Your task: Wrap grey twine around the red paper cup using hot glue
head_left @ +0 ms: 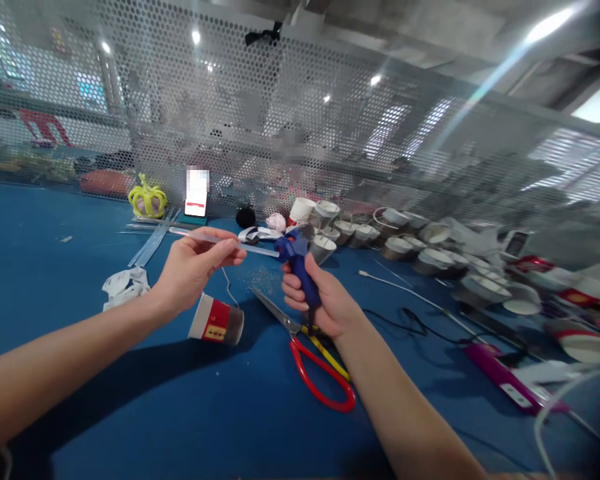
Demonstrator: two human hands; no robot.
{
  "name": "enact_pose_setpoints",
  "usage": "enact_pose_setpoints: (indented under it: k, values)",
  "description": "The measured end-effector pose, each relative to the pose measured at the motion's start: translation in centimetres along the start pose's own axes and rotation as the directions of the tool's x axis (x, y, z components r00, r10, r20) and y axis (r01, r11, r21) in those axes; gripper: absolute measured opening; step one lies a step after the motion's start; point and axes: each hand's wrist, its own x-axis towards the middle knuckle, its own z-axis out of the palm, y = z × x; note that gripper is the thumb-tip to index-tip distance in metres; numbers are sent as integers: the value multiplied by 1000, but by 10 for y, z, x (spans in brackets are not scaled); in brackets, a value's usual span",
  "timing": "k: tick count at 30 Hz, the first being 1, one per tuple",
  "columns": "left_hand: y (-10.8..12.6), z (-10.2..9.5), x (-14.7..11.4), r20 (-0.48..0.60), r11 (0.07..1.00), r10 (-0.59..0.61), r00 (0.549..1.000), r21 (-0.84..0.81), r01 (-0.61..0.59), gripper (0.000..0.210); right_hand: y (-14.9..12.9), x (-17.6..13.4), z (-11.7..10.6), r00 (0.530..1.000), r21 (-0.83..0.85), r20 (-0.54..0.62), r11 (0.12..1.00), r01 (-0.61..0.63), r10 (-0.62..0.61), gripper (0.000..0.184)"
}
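Observation:
A blue hot glue gun (pixel 305 280) is gripped by its handle in my right hand (pixel 330 297), raised over the table. My left hand (pixel 195 263) pinches a long translucent glue stick (pixel 257 250) between thumb and fingers. The stick's right end meets the back of the gun; whether it sits inside cannot be made out. Below and between my hands, a red and white paper cup (pixel 217 321) lies on its side. Beneath my right hand rest scissors with red handles (pixel 325 380) and a yellow-handled tool (pixel 330 353), partly hidden.
Many grey-and-white cups (pixel 433 260) crowd the right rear. A purple power strip (pixel 503 380) with cables lies at right. Along the back stand a lit phone (pixel 195 193) and a yellow woven item (pixel 148 199), before a perforated metal screen (pixel 280 120). Crumpled white plastic (pixel 125 287) is at left.

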Motion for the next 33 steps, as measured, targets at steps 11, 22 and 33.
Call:
enact_pose_setpoints:
  k: [11,22,33]
  values:
    - [-2,0,-12,55,899,248,967,359,-251,7,13,2,9,994,211,-1,972,-106,109,34]
    - [-4,-6,-15,249,675,366,897,593,-440,11,18,1,10,993,181,-13,977,-112,117,31]
    - [7,-12,-9,120,764,270,955,578,-289,7,16,1,4,986,230,74,959,-164,151,34]
